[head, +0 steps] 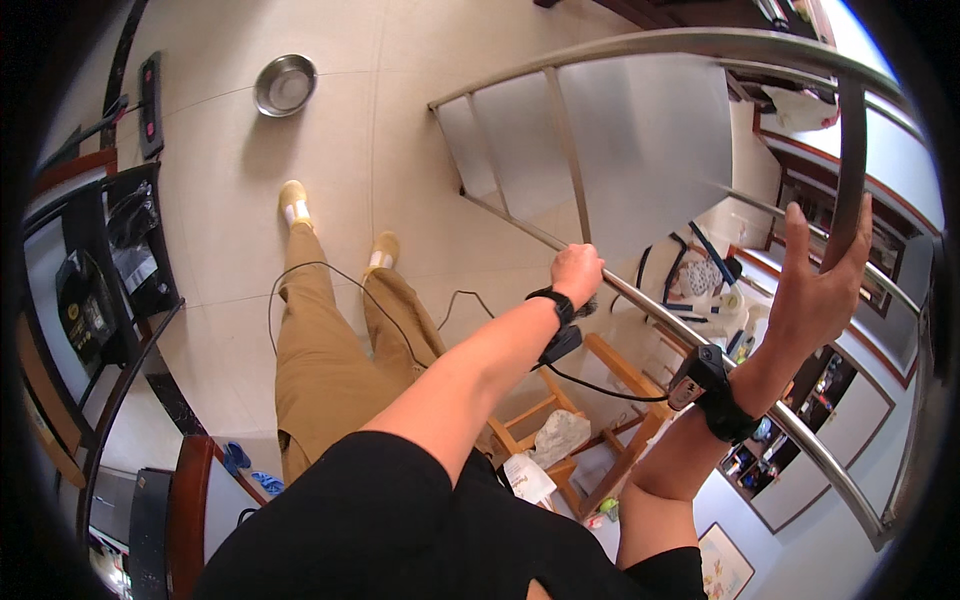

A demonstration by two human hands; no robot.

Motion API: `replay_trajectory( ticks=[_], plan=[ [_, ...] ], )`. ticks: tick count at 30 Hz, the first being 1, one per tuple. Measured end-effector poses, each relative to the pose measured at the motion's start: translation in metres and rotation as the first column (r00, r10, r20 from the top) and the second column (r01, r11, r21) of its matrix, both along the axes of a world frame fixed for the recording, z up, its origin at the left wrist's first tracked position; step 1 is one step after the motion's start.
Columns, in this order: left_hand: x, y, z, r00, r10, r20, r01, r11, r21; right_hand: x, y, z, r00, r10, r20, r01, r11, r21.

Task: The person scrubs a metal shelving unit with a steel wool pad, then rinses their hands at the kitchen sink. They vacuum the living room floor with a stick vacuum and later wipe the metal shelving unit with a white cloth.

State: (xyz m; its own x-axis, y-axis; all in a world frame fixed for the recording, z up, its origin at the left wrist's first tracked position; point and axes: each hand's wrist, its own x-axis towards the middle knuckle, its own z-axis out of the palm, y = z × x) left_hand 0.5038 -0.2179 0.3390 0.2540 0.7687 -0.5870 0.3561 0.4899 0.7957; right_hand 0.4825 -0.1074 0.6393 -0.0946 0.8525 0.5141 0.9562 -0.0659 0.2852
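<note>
A large metal frame [566, 150] with grey sheet panels [645, 142] stretches from the centre to the right. My left hand [577, 274] is closed around its near tubular rail [652, 306]. Further right, my right hand [817, 300] is at a flat metal crossbar [847, 172] of the same frame. That bar sits between its thumb and fingers, which are extended. Each wrist wears a black strap. A small black camera [701, 367] is on the right one, and a black device [561, 345] on the left, with a cable between them.
A metal bowl [286, 85] sits on the tiled floor [330, 142]. Left of it lies a dark floor-cleaning head [150, 105]. A black cable [300, 264] loops across my legs. Wooden stools [626, 367] stand under the frame's near rail. Blue slippers [266, 484] lie lower left.
</note>
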Motion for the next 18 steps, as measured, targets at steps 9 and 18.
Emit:
replay_trajectory(
  ticks=[9, 18],
  plan=[
    [-0.059, 0.090, -0.001, 0.970, 0.239, -0.034, -0.231, 0.960, 0.161, 0.001, -0.005, 0.006, 0.993, 0.003, -0.116, -0.007, 0.999, -0.033],
    [-0.303, 0.158, -0.132, 0.793, 0.567, 0.223, -0.592, 0.803, 0.064, -0.021, -0.025, -0.038, 0.937, 0.320, 0.138, -0.344, 0.915, 0.212]
  ],
)
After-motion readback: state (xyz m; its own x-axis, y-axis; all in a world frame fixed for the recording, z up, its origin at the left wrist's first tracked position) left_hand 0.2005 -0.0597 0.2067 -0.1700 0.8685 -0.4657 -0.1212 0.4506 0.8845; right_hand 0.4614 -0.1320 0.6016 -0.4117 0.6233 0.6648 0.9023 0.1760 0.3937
